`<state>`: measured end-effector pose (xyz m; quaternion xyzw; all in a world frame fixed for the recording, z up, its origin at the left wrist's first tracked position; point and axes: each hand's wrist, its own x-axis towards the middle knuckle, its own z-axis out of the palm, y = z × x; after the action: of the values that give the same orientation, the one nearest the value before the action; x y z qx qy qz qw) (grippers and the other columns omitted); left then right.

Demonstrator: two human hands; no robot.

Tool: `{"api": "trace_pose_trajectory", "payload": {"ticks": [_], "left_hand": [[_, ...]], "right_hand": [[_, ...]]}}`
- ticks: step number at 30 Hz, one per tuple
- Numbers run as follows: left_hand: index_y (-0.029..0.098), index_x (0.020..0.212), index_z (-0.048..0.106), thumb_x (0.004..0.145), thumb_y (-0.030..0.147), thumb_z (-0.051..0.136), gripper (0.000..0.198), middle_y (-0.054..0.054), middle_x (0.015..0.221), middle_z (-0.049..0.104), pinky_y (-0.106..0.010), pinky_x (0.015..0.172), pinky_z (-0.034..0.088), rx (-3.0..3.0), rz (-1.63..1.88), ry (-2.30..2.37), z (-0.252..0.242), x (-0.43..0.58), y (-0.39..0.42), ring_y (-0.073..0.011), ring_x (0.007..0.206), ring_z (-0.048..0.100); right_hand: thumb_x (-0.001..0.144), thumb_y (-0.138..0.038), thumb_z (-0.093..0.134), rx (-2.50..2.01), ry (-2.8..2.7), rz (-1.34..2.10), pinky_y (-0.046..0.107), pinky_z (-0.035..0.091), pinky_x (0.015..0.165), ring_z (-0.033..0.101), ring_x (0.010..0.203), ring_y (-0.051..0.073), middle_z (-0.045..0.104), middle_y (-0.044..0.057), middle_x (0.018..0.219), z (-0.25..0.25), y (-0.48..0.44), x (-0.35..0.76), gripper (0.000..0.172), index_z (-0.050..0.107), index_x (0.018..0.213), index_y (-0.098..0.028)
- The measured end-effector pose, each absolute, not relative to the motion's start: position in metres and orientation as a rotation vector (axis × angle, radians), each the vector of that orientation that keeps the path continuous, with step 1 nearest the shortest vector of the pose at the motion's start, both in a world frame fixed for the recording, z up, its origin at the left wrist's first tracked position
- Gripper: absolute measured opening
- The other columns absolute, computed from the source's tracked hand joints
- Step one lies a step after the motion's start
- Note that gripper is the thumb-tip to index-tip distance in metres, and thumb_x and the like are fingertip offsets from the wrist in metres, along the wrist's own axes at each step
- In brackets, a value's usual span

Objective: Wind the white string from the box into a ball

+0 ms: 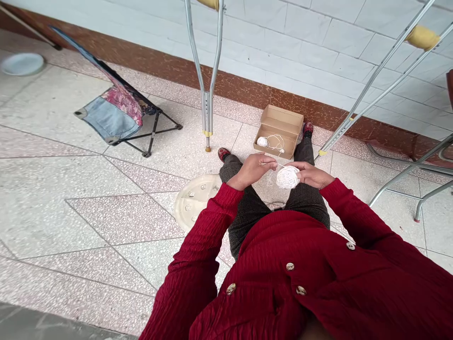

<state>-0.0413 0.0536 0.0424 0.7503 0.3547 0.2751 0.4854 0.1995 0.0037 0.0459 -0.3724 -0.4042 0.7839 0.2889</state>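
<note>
Above my lap, my right hand (312, 175) grips a ball of white string (288, 177) from its right side. A strand runs from the ball to my left hand (257, 168), whose thumb and fingers are pinched together on it. Beneath the left fingers a loose bit of string dangles. Beyond my hands, an open cardboard box (271, 152) sits on the floor between my feet. Inside it lie a smaller ball of white string (262, 141), loose strands and a little white knot or bundle.
Two metal crutches, one at the middle (207, 113) and one at the right (341, 130), lean by the tiled wall. A folding chair (113, 115) stands at left. A pale round lid-like disc (182, 204) is beside my leg. Metal chair legs (399, 186) stand at right.
</note>
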Motion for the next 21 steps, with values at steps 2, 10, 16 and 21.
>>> {"api": "trace_pose_trajectory", "payload": {"ticks": [2, 10, 16, 21], "left_hand": [[0.018, 0.084, 0.078, 0.087, 0.046, 0.065, 0.031, -0.004, 0.084, 0.076, -0.034, 0.087, 0.050, 1.648, 0.656, 0.852, 0.033, -0.041, 0.050, -0.0190, 0.082, 0.066], [0.014, 0.095, 0.078, 0.081, 0.064, 0.069, 0.053, -0.012, 0.109, 0.076, -0.041, 0.105, 0.045, 1.171, 0.672, 0.726, 0.013, -0.032, 0.029, -0.0245, 0.108, 0.067], [0.014, 0.093, 0.074, 0.083, 0.056, 0.071, 0.043, -0.011, 0.096, 0.075, -0.039, 0.102, 0.047, 1.044, 0.681, 0.596, 0.024, -0.028, 0.011, -0.0224, 0.101, 0.068], [0.014, 0.093, 0.069, 0.080, 0.045, 0.074, 0.034, -0.001, 0.063, 0.065, -0.036, 0.089, 0.049, 1.074, 0.657, 0.653, 0.013, -0.032, 0.009, -0.0192, 0.078, 0.068]], "right_hand": [[0.066, -0.031, 0.082, -0.882, -0.999, 2.120, 0.026, 0.061, 0.062, 0.070, 0.085, 0.018, 0.071, 0.006, 0.115, 0.054, 0.002, 0.201, 0.066, 0.064, 0.129, -0.023], [0.062, -0.041, 0.079, -0.853, -0.827, 1.974, 0.026, 0.057, 0.055, 0.070, 0.079, 0.020, 0.073, 0.008, 0.113, 0.067, 0.008, 0.202, 0.072, 0.058, 0.128, -0.023], [0.064, -0.042, 0.073, -1.000, -0.758, 1.851, 0.028, 0.058, 0.058, 0.071, 0.085, 0.022, 0.074, 0.006, 0.107, 0.066, 0.009, 0.202, 0.058, 0.062, 0.118, -0.024], [0.070, -0.049, 0.068, -1.052, -0.783, 1.677, 0.031, 0.060, 0.061, 0.071, 0.099, 0.027, 0.072, 0.007, 0.119, 0.071, 0.016, 0.208, 0.055, 0.061, 0.120, -0.026]]}}
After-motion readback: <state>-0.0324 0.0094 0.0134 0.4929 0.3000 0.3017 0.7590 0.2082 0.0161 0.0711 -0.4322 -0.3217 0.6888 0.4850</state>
